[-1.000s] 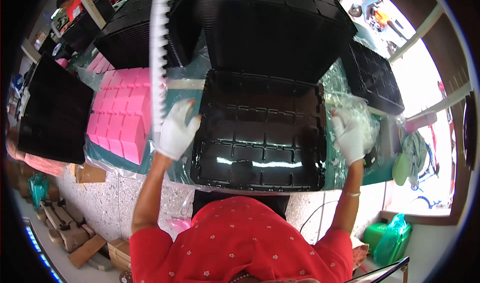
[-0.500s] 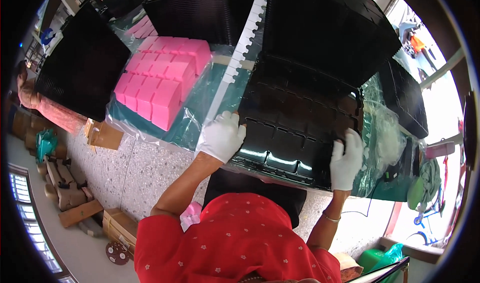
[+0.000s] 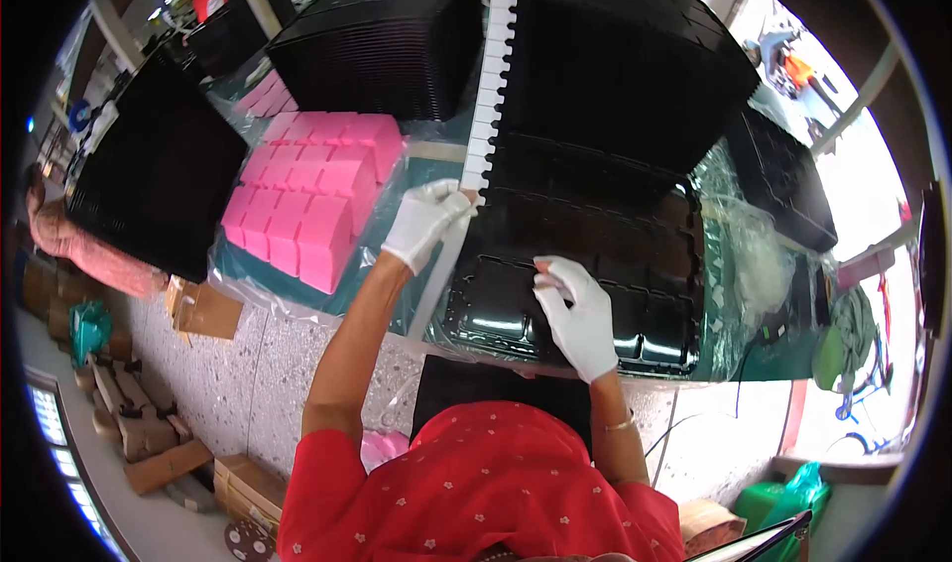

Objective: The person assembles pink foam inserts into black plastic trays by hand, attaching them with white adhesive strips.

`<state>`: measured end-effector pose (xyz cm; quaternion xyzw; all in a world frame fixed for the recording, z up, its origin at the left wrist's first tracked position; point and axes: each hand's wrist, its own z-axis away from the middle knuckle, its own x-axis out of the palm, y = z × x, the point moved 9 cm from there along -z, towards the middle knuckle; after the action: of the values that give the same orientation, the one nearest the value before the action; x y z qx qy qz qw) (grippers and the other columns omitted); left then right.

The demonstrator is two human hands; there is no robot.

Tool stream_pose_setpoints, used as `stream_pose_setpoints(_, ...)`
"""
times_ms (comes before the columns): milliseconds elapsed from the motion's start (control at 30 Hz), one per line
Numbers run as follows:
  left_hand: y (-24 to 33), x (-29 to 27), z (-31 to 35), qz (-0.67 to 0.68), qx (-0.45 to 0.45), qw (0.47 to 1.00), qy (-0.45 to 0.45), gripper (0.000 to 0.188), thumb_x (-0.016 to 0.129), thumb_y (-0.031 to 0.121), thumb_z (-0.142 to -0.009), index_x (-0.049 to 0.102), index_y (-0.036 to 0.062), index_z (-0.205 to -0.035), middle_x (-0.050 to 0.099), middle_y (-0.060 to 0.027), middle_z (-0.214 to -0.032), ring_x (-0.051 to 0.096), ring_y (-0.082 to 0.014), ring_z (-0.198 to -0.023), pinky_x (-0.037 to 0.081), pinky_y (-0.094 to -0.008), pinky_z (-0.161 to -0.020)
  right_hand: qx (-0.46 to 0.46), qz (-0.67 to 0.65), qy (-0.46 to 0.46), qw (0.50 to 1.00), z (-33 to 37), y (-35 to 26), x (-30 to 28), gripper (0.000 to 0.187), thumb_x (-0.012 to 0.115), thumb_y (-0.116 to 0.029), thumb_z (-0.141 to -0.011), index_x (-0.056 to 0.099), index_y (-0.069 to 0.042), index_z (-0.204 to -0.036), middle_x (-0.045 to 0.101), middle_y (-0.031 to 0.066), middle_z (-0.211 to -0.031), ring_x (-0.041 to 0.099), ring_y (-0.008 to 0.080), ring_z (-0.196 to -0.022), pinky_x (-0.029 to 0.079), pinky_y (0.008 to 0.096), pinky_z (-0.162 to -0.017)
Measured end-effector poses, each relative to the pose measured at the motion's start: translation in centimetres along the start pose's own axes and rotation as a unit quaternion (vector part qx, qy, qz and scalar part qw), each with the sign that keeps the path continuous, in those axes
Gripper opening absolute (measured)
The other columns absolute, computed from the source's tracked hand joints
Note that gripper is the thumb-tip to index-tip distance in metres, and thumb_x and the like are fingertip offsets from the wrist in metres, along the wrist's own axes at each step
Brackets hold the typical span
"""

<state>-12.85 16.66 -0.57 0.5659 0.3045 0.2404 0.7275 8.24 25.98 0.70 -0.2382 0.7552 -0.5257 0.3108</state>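
A shallow black plastic tray [image 3: 585, 225] with moulded compartments lies in front of me. Along its left side runs a long white strip of notched tabs [image 3: 488, 86]. At the strip's near end my left hand [image 3: 421, 227], in a white glove with bare fingertips, pinches the last tab between thumb and finger. My right hand [image 3: 578, 319], gloved the same way, is over the near middle of the tray. Its fingers are loosely bent and apart, with nothing visible in them. Whether they touch the tray I cannot tell.
Pink foam blocks [image 3: 297, 205] stand in rows to the left on plastic sheeting. Tall stacks of black trays [image 3: 625, 76] rise behind the tray, with another stack [image 3: 159, 165] at far left. Crumpled clear plastic [image 3: 759, 254] lies at the right.
My left hand has moved up from the tray's left edge to the strip's end and closed in a pinch. My right hand has moved left from the tray's right edge to over its middle.
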Motion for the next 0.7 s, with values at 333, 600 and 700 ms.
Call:
stream_pose_setpoints(333,0.6,8.3,5.0,0.161,-0.021,0.981,-0.109,0.014,0.063,0.013,-0.091,0.066,-0.0005,-0.096,0.059,0.0,-0.07,0.049,-0.0044,-0.057,0.041,-0.0199,-0.054,0.096,-0.082,0.097,0.987,-1.7,1.3,-1.0,0.021,0.071,-0.009,-0.083,0.065,0.003,-0.099,0.069,0.0098,-0.088,0.064,0.0122,-0.072,0.051,0.0256,-0.065)
stream_pose_setpoints(600,4.5,10.3,2.4,0.005,0.082,0.99,-0.111,0.024,0.063,0.017,-0.086,0.071,-0.0025,-0.098,0.064,-0.002,-0.071,0.055,-0.0059,-0.061,0.044,-0.0223,-0.056,-0.287,0.327,0.168,0.885,1.0,-5.4,-2.9,0.019,0.07,0.002,-0.072,0.057,-0.008,-0.081,0.06,0.0058,-0.081,0.058,0.0265,-0.069,0.047,0.0344,-0.068)
stream_pose_setpoints(700,3.2,10.7,0.2,0.049,0.056,0.996,-0.057,0.024,0.064,0.019,-0.086,0.071,-0.0017,-0.096,0.063,-0.0005,-0.068,0.052,-0.0048,-0.059,0.04,-0.0212,-0.053,-0.308,0.375,0.141,0.863,1.8,-6.7,-3.4,0.022,0.07,0.001,-0.07,0.056,-0.012,-0.08,0.061,0.0024,-0.083,0.057,0.0249,-0.073,0.044,0.037,-0.071)
